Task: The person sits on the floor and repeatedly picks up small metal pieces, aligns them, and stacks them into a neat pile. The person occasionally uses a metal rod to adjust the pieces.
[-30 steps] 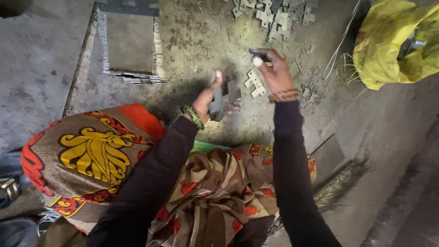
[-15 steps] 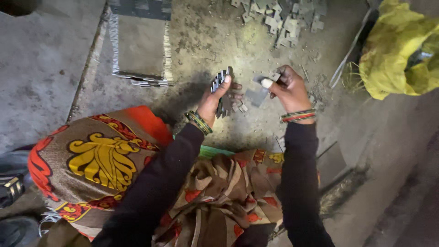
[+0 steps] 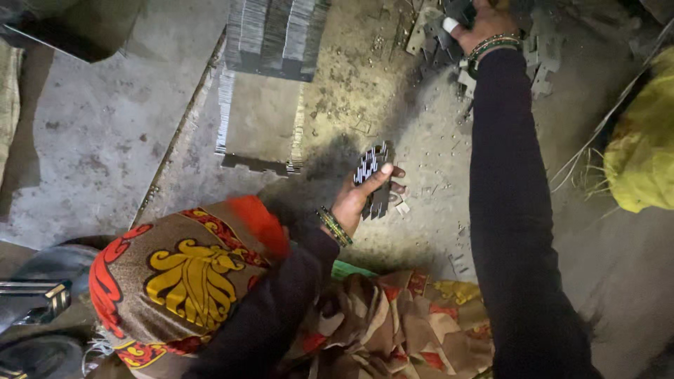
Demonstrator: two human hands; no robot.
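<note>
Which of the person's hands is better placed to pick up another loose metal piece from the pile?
Probably the right hand: it is stretched out onto the pile of metal pieces. The left hand is nearer the body, gripping a stack of metal pieces.

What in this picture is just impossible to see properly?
- Right hand, head view: fingertips cut off by the top edge, so what it grips in the loose pieces cannot be told.
- Left hand: holds a stack of metal pieces; their count is too small to tell.
- Yellow sack: cut off by the right edge.
- Stacked sheets: tops cut off by the top edge.
</note>
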